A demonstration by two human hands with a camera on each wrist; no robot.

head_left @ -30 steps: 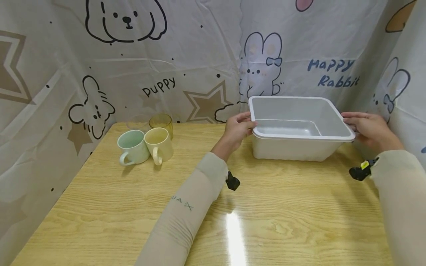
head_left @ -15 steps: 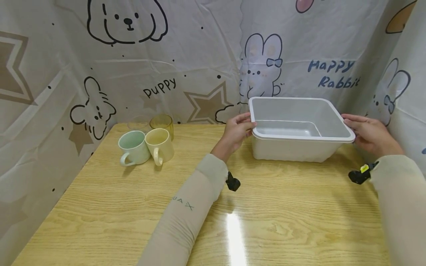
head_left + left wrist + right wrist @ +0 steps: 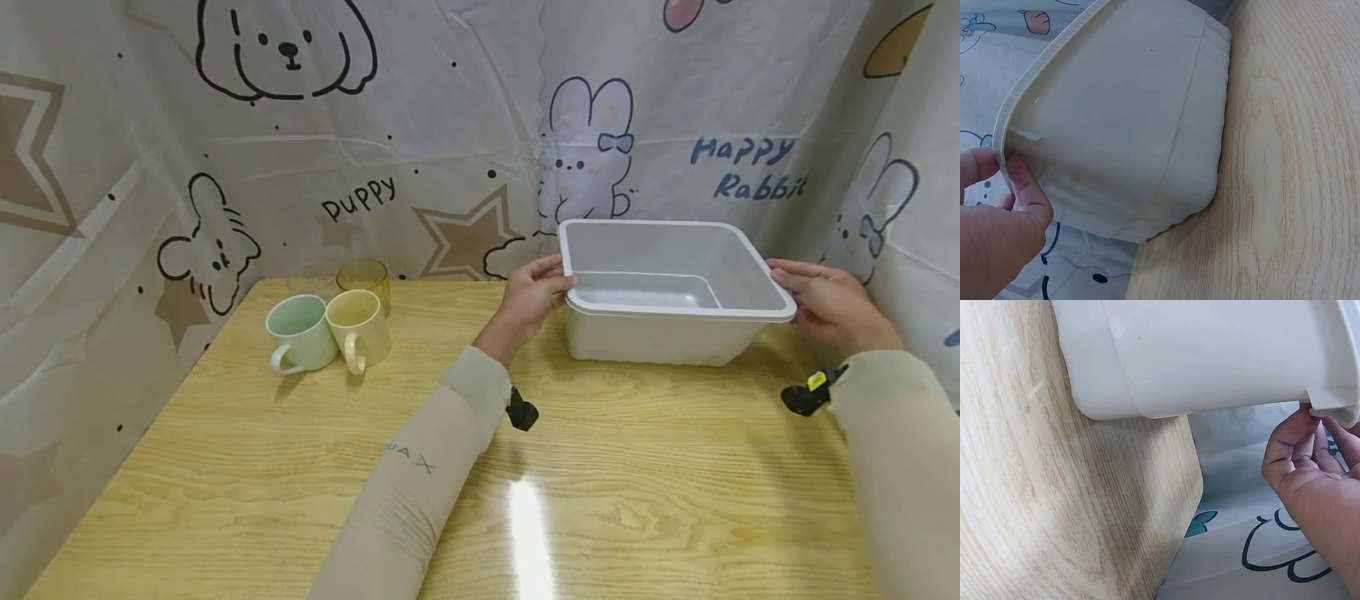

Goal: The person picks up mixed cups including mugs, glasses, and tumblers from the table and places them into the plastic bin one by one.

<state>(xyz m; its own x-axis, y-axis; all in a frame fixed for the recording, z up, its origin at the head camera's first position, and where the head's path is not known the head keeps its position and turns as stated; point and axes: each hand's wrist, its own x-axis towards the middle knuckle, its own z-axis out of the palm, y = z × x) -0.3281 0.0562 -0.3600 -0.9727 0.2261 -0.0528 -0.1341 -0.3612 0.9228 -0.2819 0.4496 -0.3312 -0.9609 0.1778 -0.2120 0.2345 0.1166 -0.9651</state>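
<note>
A white plastic storage bin point(image 3: 660, 337) stands upright at the back right of the table, with nothing inside it. My left hand point(image 3: 527, 302) pinches the rim at its left end, and the left wrist view shows thumb and finger on either side of that lip. At the opposite end my right hand point(image 3: 836, 304) holds the rim between curled fingers and thumb, as the right wrist view also shows. In both wrist views the base of the bin lies against the wooden tabletop point(image 3: 1291, 156).
On the left stand a mint green mug point(image 3: 302, 333) and a yellow mug point(image 3: 360, 329), side by side. Behind them are an amber glass point(image 3: 375, 275) and a clear glass point(image 3: 310, 275). A printed curtain point(image 3: 450, 108) borders the table at the back and sides.
Both hands keep their grip on the bin's rim, and the bin stays in place. The right wrist has dropped slightly. The head view has shifted a little.
</note>
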